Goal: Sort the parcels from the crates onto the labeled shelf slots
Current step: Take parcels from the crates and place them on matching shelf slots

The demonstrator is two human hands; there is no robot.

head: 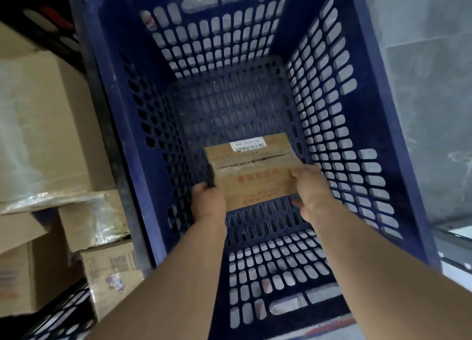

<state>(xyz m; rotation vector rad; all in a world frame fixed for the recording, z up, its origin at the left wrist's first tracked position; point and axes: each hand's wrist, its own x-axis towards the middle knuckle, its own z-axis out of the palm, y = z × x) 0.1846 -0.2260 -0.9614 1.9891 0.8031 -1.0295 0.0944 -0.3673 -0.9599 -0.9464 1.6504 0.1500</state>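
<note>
A deep blue plastic crate [378,140] with slotted walls fills the view from above. Low inside it, close to the bottom, is a brown cardboard parcel [251,171] with a white barcode label [247,145] on its far flap and faded orange print. Both my arms reach down into the crate. My left hand [208,203] grips the parcel's left edge, fingers curled round it. My right hand [313,190] holds the right edge, thumb on top and fingers underneath. No other parcel shows in the crate.
Stacked cardboard boxes [43,125], some under clear plastic wrap, stand close to the crate's left side. A black slotted crate [63,316] sits at the bottom left. Grey tiled floor [429,84] lies to the right.
</note>
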